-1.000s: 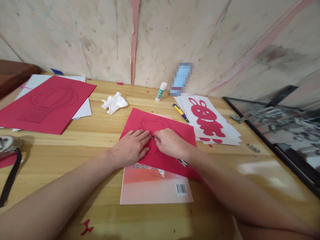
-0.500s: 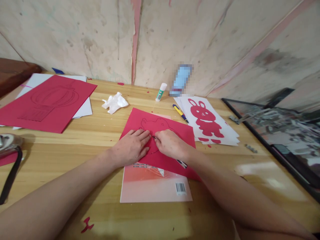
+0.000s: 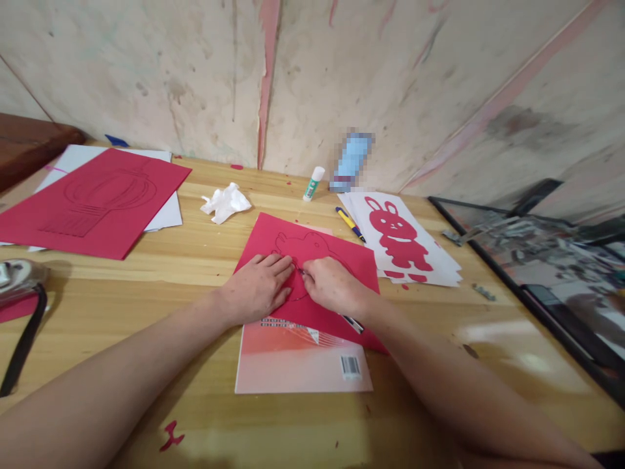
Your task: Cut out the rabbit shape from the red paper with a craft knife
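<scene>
Left of centre: left hand [image 3: 258,286] lies palm down, fingers together, gripping nothing, on the left part of the red sheet [image 3: 361,266], which is at frame centre. Its fingertips sit just beside the tip of the slim tool [image 3: 353,324]. Judged risk: a slip toward the upper left could nick them; likely cause, too hard a push.

Centre: sheet partly overlaps a booklet [image 3: 303,374]. If the left hand's pressure eases, the sheet could skate on the cover and the line stray from the drawn outline [image 3: 311,236].

Right of centre: right hand [image 3: 334,283] is clamped on the tool near its tip. Cannot tell how deep the tip goes; overpressing could score what lies beneath.

Orientation: sheet's long axis runs left to right across the worktop [image 3: 205,397], slanting down rightward. Tool lies diagonally, tip to upper left, far end apparently to lower right; its middle is hidden.
</scene>
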Available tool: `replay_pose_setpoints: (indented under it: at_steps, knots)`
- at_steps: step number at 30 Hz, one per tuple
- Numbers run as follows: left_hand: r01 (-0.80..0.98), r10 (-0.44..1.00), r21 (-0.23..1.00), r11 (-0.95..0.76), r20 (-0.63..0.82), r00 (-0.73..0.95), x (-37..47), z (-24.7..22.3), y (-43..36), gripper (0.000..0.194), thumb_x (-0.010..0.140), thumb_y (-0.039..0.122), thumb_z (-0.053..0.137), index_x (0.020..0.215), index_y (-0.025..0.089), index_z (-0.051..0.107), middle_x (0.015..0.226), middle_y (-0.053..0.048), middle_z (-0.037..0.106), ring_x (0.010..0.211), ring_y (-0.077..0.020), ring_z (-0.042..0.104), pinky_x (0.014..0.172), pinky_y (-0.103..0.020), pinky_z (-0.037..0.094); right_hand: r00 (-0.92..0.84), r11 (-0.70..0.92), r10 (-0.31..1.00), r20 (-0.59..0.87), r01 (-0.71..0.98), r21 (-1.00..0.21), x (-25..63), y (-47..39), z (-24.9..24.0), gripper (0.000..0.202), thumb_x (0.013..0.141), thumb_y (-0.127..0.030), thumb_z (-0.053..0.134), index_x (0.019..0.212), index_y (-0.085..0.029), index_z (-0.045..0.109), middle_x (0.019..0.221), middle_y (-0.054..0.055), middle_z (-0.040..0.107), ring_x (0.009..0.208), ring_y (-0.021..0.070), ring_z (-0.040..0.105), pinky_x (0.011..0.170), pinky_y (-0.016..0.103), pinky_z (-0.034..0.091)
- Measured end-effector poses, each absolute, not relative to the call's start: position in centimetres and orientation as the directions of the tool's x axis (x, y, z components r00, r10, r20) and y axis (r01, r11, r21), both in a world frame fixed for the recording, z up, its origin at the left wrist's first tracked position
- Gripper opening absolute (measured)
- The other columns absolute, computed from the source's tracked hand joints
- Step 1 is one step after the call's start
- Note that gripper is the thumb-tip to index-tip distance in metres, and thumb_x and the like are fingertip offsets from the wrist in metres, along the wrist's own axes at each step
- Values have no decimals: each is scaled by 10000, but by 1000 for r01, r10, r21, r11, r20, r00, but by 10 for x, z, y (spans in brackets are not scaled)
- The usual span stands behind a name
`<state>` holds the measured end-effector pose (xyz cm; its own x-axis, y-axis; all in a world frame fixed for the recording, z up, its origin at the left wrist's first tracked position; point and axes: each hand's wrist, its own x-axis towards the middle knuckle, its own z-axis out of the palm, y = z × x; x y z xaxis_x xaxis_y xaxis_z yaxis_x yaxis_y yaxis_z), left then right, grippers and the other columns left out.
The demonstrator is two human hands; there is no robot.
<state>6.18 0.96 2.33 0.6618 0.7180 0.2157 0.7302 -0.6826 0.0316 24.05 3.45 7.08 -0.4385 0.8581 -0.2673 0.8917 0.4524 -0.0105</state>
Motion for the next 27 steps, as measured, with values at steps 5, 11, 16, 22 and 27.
replay_pose_setpoints:
  at_steps: [5,11,16,22,27]
  knots:
    - [727,712,25,-686,227,664,62,24,9,453,980,341,369,1310,69,519,1370,-130,523,1181,-281,504,943,-405,415,-421,441,861,-285,897,7,238,33,74,291,909,-214,392,896,-153,676,873,144,715,789,208,667,637,284,385]
    - [726,712,28,-687,226,664,62,24,9,444,980,342,373,1301,74,525,1367,-128,527,1176,-273,512,932,-397,420,-392,415,872,-294,910,15,237,30,73,296,906,-223,389,896,-169,680,864,138,716,778,212,669,631,287,390]
    - [726,708,22,-687,245,663,63,23,9,435,981,342,364,1291,89,535,1357,-128,535,1173,-268,514,929,-394,417,-394,411,874,-284,912,1,238,29,72,310,902,-219,385,900,-165,690,865,139,721,768,212,669,617,288,388]
    - [730,712,15,-683,231,662,62,23,8,436,982,344,368,1289,87,540,1365,-120,531,1168,-264,515,927,-384,412,-385,403,878,-284,915,3,238,28,71,311,906,-219,393,900,-157,698,875,142,723,777,199,671,631,277,396]
    - [728,711,16,-685,231,664,62,23,9,436,986,345,356,1287,90,541,1368,-121,528,1178,-267,510,928,-385,407,-382,399,878,-288,917,-1,239,27,71,300,904,-219,405,897,-162,700,870,134,725,783,201,673,649,276,405]
